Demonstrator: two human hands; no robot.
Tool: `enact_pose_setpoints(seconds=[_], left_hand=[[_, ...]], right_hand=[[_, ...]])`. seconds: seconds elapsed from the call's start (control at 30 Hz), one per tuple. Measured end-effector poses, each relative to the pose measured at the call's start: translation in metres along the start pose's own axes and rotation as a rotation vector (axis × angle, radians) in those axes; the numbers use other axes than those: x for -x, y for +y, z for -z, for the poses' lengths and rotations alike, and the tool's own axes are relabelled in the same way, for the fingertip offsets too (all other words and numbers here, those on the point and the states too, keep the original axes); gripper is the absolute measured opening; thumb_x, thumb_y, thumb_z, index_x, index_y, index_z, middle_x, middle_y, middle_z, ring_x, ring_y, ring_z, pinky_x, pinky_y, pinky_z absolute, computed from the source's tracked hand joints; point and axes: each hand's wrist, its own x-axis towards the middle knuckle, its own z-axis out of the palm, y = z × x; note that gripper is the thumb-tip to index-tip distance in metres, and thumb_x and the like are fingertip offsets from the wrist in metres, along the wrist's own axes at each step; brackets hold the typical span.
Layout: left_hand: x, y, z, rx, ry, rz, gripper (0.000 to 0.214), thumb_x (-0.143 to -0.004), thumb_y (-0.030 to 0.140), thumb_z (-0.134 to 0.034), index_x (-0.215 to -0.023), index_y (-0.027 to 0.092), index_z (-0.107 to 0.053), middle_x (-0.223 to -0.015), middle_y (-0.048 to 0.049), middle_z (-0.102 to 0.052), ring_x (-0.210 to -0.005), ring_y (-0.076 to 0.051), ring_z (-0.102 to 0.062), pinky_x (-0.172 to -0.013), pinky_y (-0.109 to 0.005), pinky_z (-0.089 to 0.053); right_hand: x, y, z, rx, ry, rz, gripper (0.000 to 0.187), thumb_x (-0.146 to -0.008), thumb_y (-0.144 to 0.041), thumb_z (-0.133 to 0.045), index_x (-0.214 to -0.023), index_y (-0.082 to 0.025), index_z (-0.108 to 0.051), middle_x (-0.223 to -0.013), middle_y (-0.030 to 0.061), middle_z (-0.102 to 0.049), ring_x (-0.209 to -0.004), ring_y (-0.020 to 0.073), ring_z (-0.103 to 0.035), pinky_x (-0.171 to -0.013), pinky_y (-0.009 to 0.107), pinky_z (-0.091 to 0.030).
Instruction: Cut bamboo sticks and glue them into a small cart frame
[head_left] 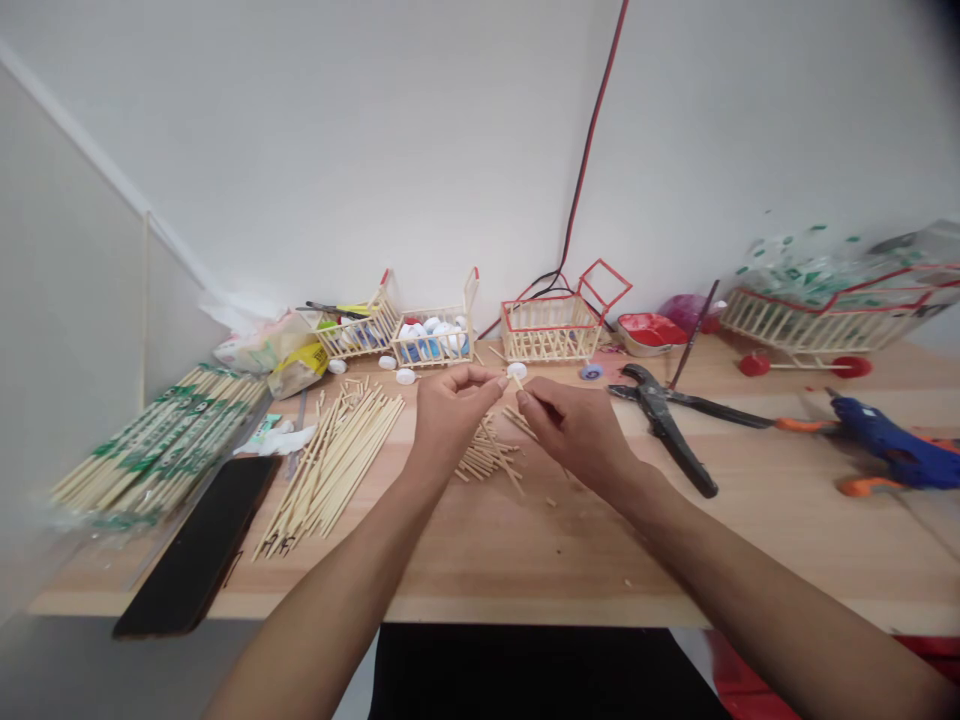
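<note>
Above the middle of the table, my right hand (566, 420) pinches a short wooden stick (517, 381) between thumb and fingers. My left hand (457, 405) is closed, thumb against forefinger, close to the stick's upper end; what it grips, if anything, is too small to make out. Beneath and between both hands lies a heap of short cut sticks (484, 460). Just behind the fingertips stands a small stick-built cart (551, 345) with a red rim and red handle, and its white wheel (517, 370) shows there.
Long loose sticks (337, 460), a black phone-like slab (199, 545) and packed sticks (161, 440) lie left. On the right are black-handled cutters (667, 425), a blue glue gun (889, 440) and a larger cart (817, 315). A red paint tray (651, 335) and filled cart (433, 340) stand behind.
</note>
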Motion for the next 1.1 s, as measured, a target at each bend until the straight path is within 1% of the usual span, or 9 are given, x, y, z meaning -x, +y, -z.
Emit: enact_pose_setpoints(seconds=[0.27, 0.7, 0.93, 1.1], left_hand=[[0.0012, 0.0031, -0.0011, 0.020, 0.008, 0.026, 0.011, -0.069, 0.026, -0.071, -0.069, 0.015, -0.070, -0.071, -0.0028, -0.069, -0.070, -0.013, -0.060, -0.070, -0.027, -0.047], [0.0005, 0.0017, -0.0010, 0.001, 0.012, 0.021, 0.011, -0.069, 0.027, -0.071, -0.069, 0.016, -0.070, -0.071, -0.0025, -0.069, -0.070, -0.014, -0.061, -0.071, -0.028, -0.047], [-0.0001, -0.0002, -0.0008, 0.018, 0.010, 0.020, 0.011, -0.068, 0.027, -0.072, -0.070, 0.016, -0.070, -0.072, -0.0028, -0.069, -0.071, -0.014, -0.061, -0.072, -0.028, -0.047], [0.0003, 0.0008, -0.0009, 0.023, 0.005, 0.020, 0.012, -0.068, 0.027, -0.073, -0.069, 0.015, -0.070, -0.072, -0.0026, -0.069, -0.071, -0.014, -0.061, -0.072, -0.027, -0.047]], right_hand=[[-0.0001, -0.0004, -0.0003, 0.013, 0.002, -0.008, 0.031, -0.090, -0.023, -0.046, -0.061, -0.018, -0.038, -0.054, -0.0049, -0.036, -0.051, 0.0077, -0.032, -0.053, 0.024, -0.022], [-0.0002, -0.0019, 0.0006, 0.005, 0.009, 0.010, 0.031, -0.090, -0.022, -0.046, -0.061, -0.018, -0.036, -0.053, -0.0052, -0.035, -0.050, 0.0074, -0.031, -0.053, 0.024, -0.022], [0.0001, -0.0003, -0.0004, 0.016, 0.005, 0.010, 0.030, -0.090, -0.022, -0.047, -0.061, -0.018, -0.037, -0.054, -0.0050, -0.038, -0.050, 0.0073, -0.032, -0.053, 0.024, -0.022], [0.0005, -0.0007, 0.0002, 0.005, -0.001, -0.004, 0.030, -0.090, -0.023, -0.046, -0.062, -0.018, -0.037, -0.053, -0.0053, -0.036, -0.050, 0.0074, -0.031, -0.053, 0.024, -0.022]])
